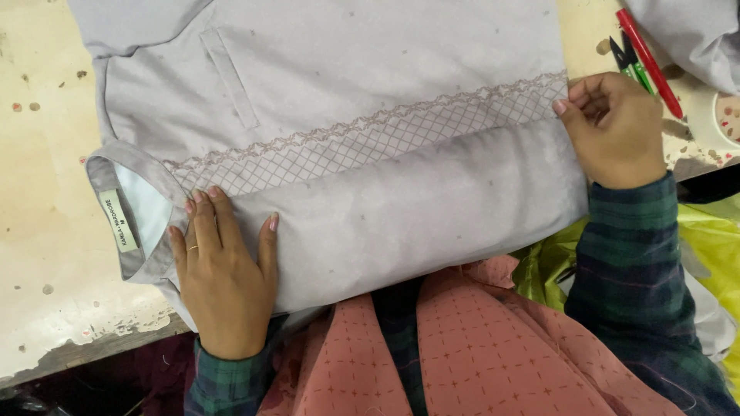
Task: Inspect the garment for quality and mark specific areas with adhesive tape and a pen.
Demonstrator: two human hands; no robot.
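Left hand palm-down, fingers spread flat on the grey shirt beside its collar, right hand curled, fingertips pinching the embroidered band's edge, shirt top cut off, pens beyond on the surface.

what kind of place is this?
Likely a garment workshop: a grey embroidered shirt smoothed on a worn worktable, thread snips and a red pen beside the right hand.
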